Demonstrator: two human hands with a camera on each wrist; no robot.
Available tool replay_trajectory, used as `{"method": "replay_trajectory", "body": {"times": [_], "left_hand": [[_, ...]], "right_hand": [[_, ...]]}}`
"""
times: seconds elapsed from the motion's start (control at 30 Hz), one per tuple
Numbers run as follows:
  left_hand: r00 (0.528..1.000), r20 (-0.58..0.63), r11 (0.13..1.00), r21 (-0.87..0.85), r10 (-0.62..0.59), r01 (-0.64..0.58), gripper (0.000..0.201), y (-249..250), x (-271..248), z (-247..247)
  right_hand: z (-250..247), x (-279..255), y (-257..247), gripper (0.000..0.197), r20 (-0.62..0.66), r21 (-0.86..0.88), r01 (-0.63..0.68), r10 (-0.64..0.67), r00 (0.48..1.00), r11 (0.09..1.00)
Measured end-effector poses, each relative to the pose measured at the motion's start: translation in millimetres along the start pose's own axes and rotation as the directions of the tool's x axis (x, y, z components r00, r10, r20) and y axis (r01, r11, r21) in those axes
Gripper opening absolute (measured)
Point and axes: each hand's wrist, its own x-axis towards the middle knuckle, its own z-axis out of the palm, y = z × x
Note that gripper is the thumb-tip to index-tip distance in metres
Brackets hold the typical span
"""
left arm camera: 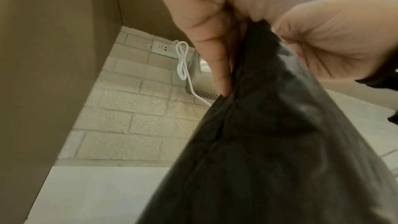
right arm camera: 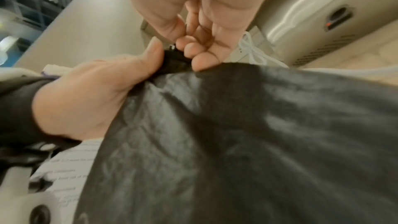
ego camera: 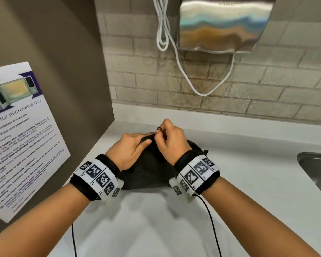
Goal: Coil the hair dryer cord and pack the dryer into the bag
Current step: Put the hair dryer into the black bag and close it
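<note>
Black bag (ego camera: 152, 167) lies on white counter (ego camera: 248, 164), near the left wall panel. Left hand (ego camera: 130, 151) grips the bag's gathered far end, fingers curled on fabric. Right hand (ego camera: 171, 140) pinches a small drawstring ring (ego camera: 159, 129) just above. Dryer itself not visible.

- My left hand (left arm camera: 206, 14) grips the gathered top of the black bag (left arm camera: 269, 142), one of my fingers (left arm camera: 219, 67) lying straight along its edge.
- My right hand (left arm camera: 336, 40) clutches the same gathered top, touching my left.
- Behind, a looped white cable (left arm camera: 183, 60) hangs by a wall socket (left arm camera: 161, 49) on pale brick.
- The white tabletop (left arm camera: 90, 193) lies below.
</note>
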Motion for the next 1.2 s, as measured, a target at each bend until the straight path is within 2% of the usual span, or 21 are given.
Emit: {"method": "replay_trajectory", "body": {"times": [0.1, 0.2, 0.3, 0.37, 0.43, 0.5, 0.57, 0.63, 0.67, 0.73, 0.87, 0.93, 0.97, 1.03, 1.1, 1.2], "left_hand": [[0.999, -0.021, 0.996, -0.073, -0.048, 0.047, 0.046, -2, -1, -2], [0.995, -0.067, 0.988, -0.139, -0.079, 0.069, 0.035, -4, -1, -5], [0.982, -0.127, 0.981, -0.152, -0.141, 0.121, 0.028, -8, -2, -12], [0.986, -0.086, 0.980, -0.149, -0.145, 0.131, 0.027, -9, -3, -14], [0.991, -0.064, 0.987, -0.116, -0.118, 0.111, 0.026, -9, -3, -11], [0.989, -0.083, 0.988, -0.096, -0.126, 0.118, 0.029, -9, -2, -10], [0.977, -0.100, 0.977, -0.127, -0.187, 0.174, 0.025, -11, 0, -11], [0.959, -0.106, 0.950, -0.204, -0.263, 0.238, 0.022, -14, 3, -16], [0.953, -0.112, 0.937, -0.245, -0.283, 0.249, 0.024, -16, 5, -19], [0.947, -0.113, 0.911, -0.325, -0.302, 0.252, 0.025, -20, 10, -23], [0.915, -0.071, 0.850, -0.405, -0.398, 0.338, 0.041, -29, 16, -27], [0.886, -0.059, 0.795, -0.471, -0.459, 0.381, 0.041, -34, 15, -28], [0.886, -0.051, 0.784, -0.492, -0.460, 0.379, 0.038, -37, 13, -28], [0.907, -0.043, 0.809, -0.472, -0.419, 0.351, 0.033, -45, 9, -29], [0.928, -0.055, 0.857, -0.405, -0.370, 0.318, 0.041, -51, 6, -32], [0.908, -0.078, 0.851, -0.390, -0.411, 0.352, 0.054, -63, 6, -38]], "right_hand": [[-9, 5, 24, 0.013, -0.032, -0.061, -0.137, 0.135, 0.990, 0.989], [-26, 5, 70, 0.011, -0.040, -0.199, -0.313, 0.311, 0.949, 0.929], [-56, -4, 128, 0.018, -0.110, -0.324, -0.544, 0.540, 0.835, 0.774], [-73, -14, 153, 0.022, -0.156, -0.418, -0.606, 0.604, 0.782, 0.677], [-80, -20, 162, 0.023, -0.188, -0.510, -0.579, 0.574, 0.797, 0.636], [-80, -21, 164, 0.023, -0.223, -0.526, -0.519, 0.479, 0.849, 0.674], [-81, -18, 163, 0.024, -0.254, -0.422, -0.508, 0.440, 0.861, 0.751], [-82, -16, 159, 0.018, -0.267, -0.193, -0.531, 0.476, 0.838, 0.825], [-83, -14, 156, 0.011, -0.266, -0.100, -0.544, 0.504, 0.822, 0.833], [-82, -10, 148, 0.008, -0.264, -0.038, -0.542, 0.515, 0.816, 0.840], [-75, -3, 125, 0.007, -0.209, 0.019, -0.408, 0.403, 0.891, 0.913], [-75, -1, 113, 0.021, -0.133, 0.103, -0.370, 0.381, 0.915, 0.923], [-76, 0, 108, 0.032, -0.078, 0.122, -0.346, 0.356, 0.931, 0.930], [-79, 3, 102, 0.048, 0.013, 0.070, -0.248, 0.248, 0.969, 0.966], [-83, 7, 102, 0.053, 0.047, -0.071, -0.120, 0.123, 0.991, 0.990], [-90, 14, 100, 0.042, 0.058, -0.207, -0.031, 0.044, 0.997, 0.978]]}}
